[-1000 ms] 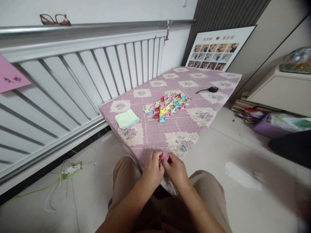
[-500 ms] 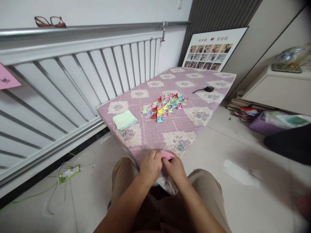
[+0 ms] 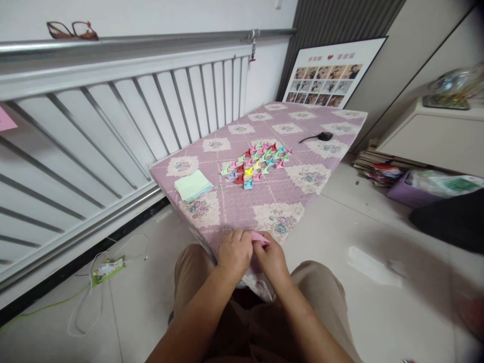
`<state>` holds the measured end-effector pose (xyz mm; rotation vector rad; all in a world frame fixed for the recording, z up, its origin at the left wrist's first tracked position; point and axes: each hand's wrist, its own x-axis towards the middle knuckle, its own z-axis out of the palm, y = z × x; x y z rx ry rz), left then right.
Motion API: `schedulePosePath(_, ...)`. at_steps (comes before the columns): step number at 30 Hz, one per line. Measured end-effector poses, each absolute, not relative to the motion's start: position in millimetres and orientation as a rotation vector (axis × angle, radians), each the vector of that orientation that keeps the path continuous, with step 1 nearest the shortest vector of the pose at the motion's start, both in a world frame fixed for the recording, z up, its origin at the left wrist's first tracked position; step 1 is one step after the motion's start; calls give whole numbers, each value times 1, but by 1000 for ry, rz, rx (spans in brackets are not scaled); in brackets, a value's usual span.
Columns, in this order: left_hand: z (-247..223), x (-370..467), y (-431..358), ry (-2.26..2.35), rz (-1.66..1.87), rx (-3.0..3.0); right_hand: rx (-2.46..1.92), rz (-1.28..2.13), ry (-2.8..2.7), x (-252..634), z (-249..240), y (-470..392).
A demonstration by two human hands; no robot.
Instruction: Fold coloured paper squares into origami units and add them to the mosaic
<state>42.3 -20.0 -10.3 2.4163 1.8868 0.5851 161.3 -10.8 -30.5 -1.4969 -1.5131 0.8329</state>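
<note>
A folded piece of pink paper (image 3: 260, 237) is pinched between my two hands at the near corner of the table. My left hand (image 3: 236, 253) is closed on its left end, fingers curled over it. On its right side, my right hand (image 3: 270, 255) grips it with thumb and fingers, hiding part of the folds. Farther up the cloth, several small folded paper pieces (image 3: 248, 172) in red, pink, green, yellow and blue stand in slanting rows. Left of them lies a stack of square paper sheets (image 3: 193, 185), pale green on top.
A purple flowered tablecloth (image 3: 238, 212) covers the table, with a small black corded object (image 3: 324, 136) at its far right. A white radiator (image 3: 151, 111) runs along the left. A power strip (image 3: 108, 270) with cables lies on the floor. A purple bin (image 3: 406, 191) stands right.
Both hands stay on the pink paper, with only slight finger shifts; less of the paper shows. The whole view has shifted a little.
</note>
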Motion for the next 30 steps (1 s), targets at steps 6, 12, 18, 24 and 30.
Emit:
schedulePosePath(6, -11, 41, -19, 1907, 565, 2358, -1608, 715, -1646, 163, -28, -12)
schedulePosePath(12, -12, 40, -17, 1895, 504, 2297, -1725, 561, -1782, 166, -24, -14)
schedulePosePath(18, -15, 37, -17, 1841, 620, 2123, -1666, 531, -1850, 168, -23, -16)
schedulePosePath(24, -19, 30, -13, 1619, 814, 1875, -1540, 436, -1962, 170, -21, -14)
schedulePosePath(30, -14, 25, -12, 1456, 872, 1781, -1349, 487, -1925, 174, -22, -11)
